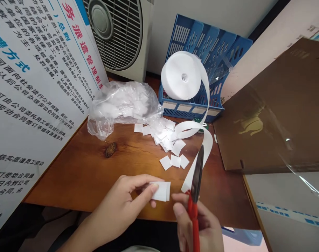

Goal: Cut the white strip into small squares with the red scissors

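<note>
My left hand pinches a couple of overlapping white squares between thumb and fingers, just above the table's front edge. In my right hand are red-handled scissors, their dark blades pointing away from me and looking closed. Behind the blades runs a white strip, its free end beside the scissors. It loops back up to a large white roll. Several loose white squares lie in a pile on the table, with a few nearer to my hands.
A clear plastic bag of white pieces sits at the back left. The roll rests in a blue file rack. A box fan stands behind, a printed board at left, and a brown carton at right on the wooden table.
</note>
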Motion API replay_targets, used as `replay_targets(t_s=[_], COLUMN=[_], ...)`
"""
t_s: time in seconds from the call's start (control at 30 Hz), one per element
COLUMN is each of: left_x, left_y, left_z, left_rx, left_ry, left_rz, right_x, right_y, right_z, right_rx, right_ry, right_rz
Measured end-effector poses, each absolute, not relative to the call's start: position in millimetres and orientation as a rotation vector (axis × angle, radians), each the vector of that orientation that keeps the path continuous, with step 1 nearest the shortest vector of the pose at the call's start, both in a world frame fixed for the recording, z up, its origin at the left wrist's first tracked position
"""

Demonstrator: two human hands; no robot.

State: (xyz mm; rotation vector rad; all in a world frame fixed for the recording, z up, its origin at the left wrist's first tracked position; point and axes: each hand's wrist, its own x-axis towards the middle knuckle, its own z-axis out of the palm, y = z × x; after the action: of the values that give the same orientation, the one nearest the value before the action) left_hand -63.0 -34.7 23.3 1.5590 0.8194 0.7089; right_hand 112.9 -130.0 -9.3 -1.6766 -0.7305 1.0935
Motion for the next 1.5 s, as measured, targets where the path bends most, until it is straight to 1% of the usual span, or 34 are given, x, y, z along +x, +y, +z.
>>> replay_targets(t_s=[0.1, 0.2, 0.4, 0.6, 0.73, 0.83, 0.87, 0.93, 1.03, 1.17, 1.3, 1.4, 1.5], left_x=[-59.9, -56.3, -50.9, -47.2, -46.8, -45.9, -45.4, -44.7, -44.3, -44.5, -45.6, -47.2, -48.6], left_y=[-31.9, -27.7, -14.8, -8.2, -9.0, -10.5, -11.1, -12.2, -13.6, -14.3, -13.2, -12.8, -16.3], left_z=[21.3, 14.6, -6.0, -17.1, -19.4, -19.5, -19.1, -17.7, -15.2, -14.7, -16.9, -17.5, -16.4], left_rx=[1.580, 1.603, 1.742, 1.886, 1.883, 1.831, 1.828, 1.849, 1.900, 1.934, 1.992, 2.063, 2.114], left_ry=[0.734, 0.785, 1.049, 1.064, 1.059, 1.045, 1.035, 1.015, 0.994, 0.974, 0.943, 0.862, 0.749], left_rz=[0.651, 0.716, 0.980, 0.997, 0.977, 0.955, 0.943, 0.916, 0.887, 0.882, 0.849, 0.841, 0.839], right_x=[125.4, 126.7, 136.1, 144.8, 138.7, 148.6, 155.2, 170.0, 184.9, 179.1, 168.5, 176.1, 191.3], right_y=[-105.5, -83.9, -40.6, -1.1, -23.0, -51.6, -58.6, -66.3, -64.2, -55.7, -62.5, -79.4, -99.9], right_z=[7.7, 17.6, 49.4, 71.4, 81.2, 86.7, 86.5, 81.5, 64.6, 43.1, 34.5, 25.8, 11.6], right_rx=[-1.597, -1.516, -1.560, -1.530, -1.485, -1.512, -1.547, -1.625, -1.719, -1.790, -1.814, -1.799, -1.762], right_ry=[-0.844, -0.934, -1.077, -1.141, -1.136, -1.039, -1.009, -1.008, -1.149, -1.379, -1.495, -1.403, -1.139], right_rz=[1.171, 1.216, 0.874, 0.823, 0.782, 0.533, 0.455, 0.415, 0.511, 0.659, 0.696, 0.758, 0.761])
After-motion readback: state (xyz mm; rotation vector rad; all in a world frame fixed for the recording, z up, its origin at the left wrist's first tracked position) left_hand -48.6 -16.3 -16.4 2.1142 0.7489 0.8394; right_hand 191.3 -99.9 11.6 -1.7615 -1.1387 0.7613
